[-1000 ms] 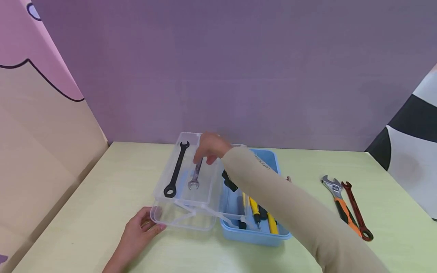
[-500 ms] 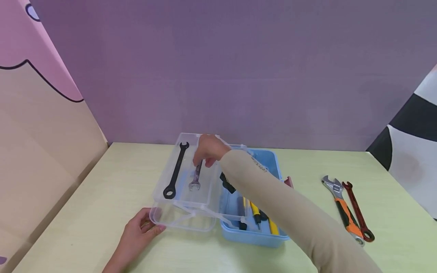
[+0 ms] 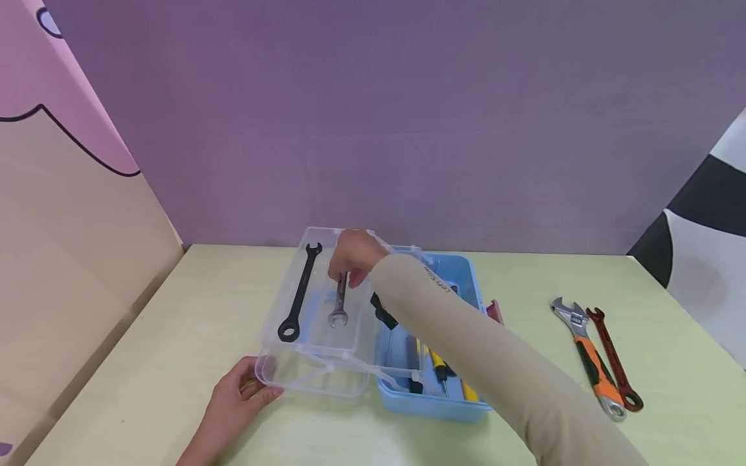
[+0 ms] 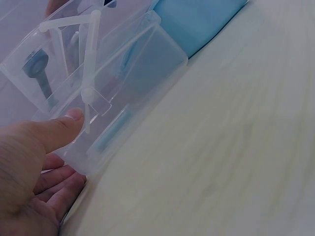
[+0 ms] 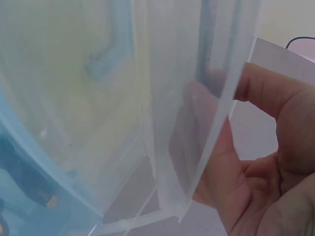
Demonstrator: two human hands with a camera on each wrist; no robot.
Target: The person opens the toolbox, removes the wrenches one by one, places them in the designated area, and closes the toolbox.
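Right hand (image 3: 352, 255): fingers curled over the top end of a silver wrench (image 3: 338, 304), pinching it inside the clear tray (image 3: 274, 323); a black wrench (image 3: 298, 292) lay just left of that hand. Left hand (image 3: 241, 388): thumb and fingers gripping the clear lid (image 3: 315, 378) at its near corner. Blue toolbox (image 3: 431, 404): under the right forearm. Judgement: the wrench was best laid flat, parallel to its neighbour, the lid held steady. Two more wrenches (image 3: 600, 359) lay far right on the bench (image 3: 146, 375).
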